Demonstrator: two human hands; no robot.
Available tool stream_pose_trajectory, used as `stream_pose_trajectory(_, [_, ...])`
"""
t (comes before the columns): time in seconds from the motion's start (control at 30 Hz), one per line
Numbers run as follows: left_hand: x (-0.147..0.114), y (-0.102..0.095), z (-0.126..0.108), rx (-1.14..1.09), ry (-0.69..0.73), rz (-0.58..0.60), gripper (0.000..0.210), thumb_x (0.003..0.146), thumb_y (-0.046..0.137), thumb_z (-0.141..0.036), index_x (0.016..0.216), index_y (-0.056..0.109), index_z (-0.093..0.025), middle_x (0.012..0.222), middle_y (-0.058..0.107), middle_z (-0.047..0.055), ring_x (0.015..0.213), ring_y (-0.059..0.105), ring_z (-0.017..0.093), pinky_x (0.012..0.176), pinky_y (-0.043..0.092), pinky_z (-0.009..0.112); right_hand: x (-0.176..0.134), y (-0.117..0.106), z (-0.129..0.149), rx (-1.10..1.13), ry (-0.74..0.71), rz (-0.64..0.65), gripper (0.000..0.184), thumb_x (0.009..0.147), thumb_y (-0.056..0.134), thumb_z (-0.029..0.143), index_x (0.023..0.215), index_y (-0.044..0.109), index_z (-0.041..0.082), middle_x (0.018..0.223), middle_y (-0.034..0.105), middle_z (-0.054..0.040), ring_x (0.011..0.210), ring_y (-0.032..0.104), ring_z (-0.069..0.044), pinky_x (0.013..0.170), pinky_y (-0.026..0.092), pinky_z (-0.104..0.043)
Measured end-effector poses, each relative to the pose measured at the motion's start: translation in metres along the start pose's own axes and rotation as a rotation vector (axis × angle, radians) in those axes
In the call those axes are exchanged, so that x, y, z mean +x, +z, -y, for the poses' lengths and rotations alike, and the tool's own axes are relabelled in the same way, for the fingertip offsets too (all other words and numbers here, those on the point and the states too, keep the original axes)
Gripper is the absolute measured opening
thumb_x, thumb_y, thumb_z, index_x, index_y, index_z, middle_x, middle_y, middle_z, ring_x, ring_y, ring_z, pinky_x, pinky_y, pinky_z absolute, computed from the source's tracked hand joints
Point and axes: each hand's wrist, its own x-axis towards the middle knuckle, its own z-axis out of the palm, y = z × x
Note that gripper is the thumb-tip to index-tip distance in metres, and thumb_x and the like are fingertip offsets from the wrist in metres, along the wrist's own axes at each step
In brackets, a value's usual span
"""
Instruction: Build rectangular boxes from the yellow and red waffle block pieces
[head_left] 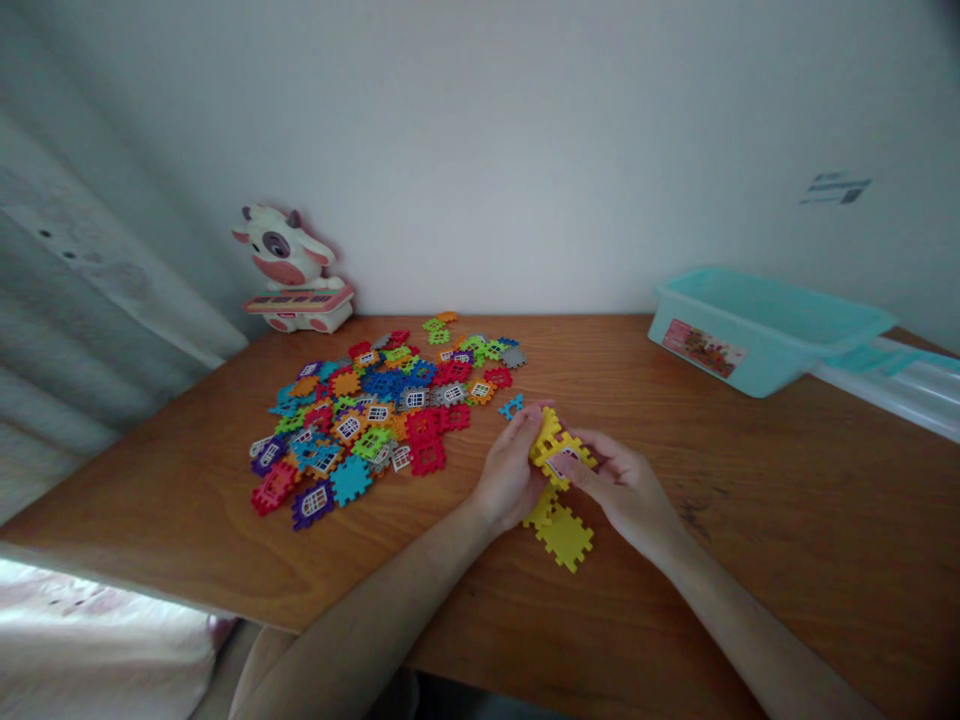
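Note:
Between my two hands is a piece of joined yellow interlocking tiles (550, 436), one of them with a pale window insert. My left hand (511, 474) is closed around its left side. On the right side, my right hand (619, 485) pinches it, with the thumb over the window part. Just below, near my left hand, loose yellow tiles (565, 538) lie on the table. A small blue tile (511, 406) rests beyond my left fingers. Parts of the held tiles are hidden by my fingers.
A wide heap of coloured tiles (386, 385) spreads over the left of the wooden table (750, 500). Behind it sits a cow-shaped toy keyboard (296, 280). A turquoise bin (750, 340) stands at the back right, beside clear plastic packaging (892, 385). A curtain (97, 240) hangs at left.

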Motion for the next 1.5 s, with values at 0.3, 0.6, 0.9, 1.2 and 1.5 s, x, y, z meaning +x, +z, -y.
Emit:
stream_pose_trajectory(0.3, [0.000,-0.003,0.006,0.068,0.106,0.026,0.040,0.078,0.081,-0.045,0.107,0.067,-0.021,0.082,0.061,-0.002,0.073,0.057,0.012,0.069,0.045,0.022,0.000,0.001,0.000,0.014,0.012,0.031,0.036,0.081,0.074,0.055,0.098,0.077,0.024,0.097,0.078,-0.0067,0.089,0.071,-0.024,0.082,0.058,-0.037])
stream_pose_trajectory(0.6, [-0.004,-0.002,0.002,0.114,0.043,0.056,0.048,0.076,0.083,-0.047,0.112,0.065,-0.021,0.087,0.060,-0.002,0.077,0.056,0.011,0.072,0.045,0.023,-0.001,0.000,0.003,0.091,0.008,0.022,0.035,0.080,0.077,0.053,0.098,0.073,0.024,0.089,0.076,-0.0044,0.079,0.069,-0.019,0.074,0.057,-0.031])
stream_pose_trajectory(0.9, [-0.002,-0.011,0.009,0.281,0.054,0.047,0.050,0.081,0.074,-0.056,0.117,0.064,-0.022,0.097,0.065,0.002,0.096,0.062,0.020,0.087,0.046,0.030,-0.001,-0.003,0.002,0.142,0.016,0.049,0.035,0.079,0.078,0.052,0.097,0.070,0.023,0.089,0.075,-0.0038,0.076,0.067,-0.017,0.072,0.056,-0.029])
stream_pose_trajectory(1.2, [-0.001,-0.010,0.005,0.195,0.001,0.092,0.048,0.076,0.082,-0.050,0.110,0.067,-0.020,0.097,0.068,0.002,0.090,0.063,0.017,0.086,0.046,0.029,0.000,-0.010,0.002,0.144,0.033,0.063,0.033,0.081,0.076,0.052,0.094,0.071,0.022,0.088,0.075,-0.0038,0.079,0.066,-0.017,0.075,0.054,-0.029])
stream_pose_trajectory(1.5, [-0.001,-0.007,0.011,0.099,0.015,0.047,0.041,0.075,0.082,-0.045,0.103,0.069,-0.019,0.093,0.070,0.003,0.094,0.065,0.020,0.091,0.045,0.030,-0.002,-0.003,0.001,0.060,0.006,-0.006,0.039,0.082,0.074,0.056,0.100,0.071,0.022,0.092,0.075,-0.0063,0.081,0.068,-0.021,0.075,0.057,-0.033])
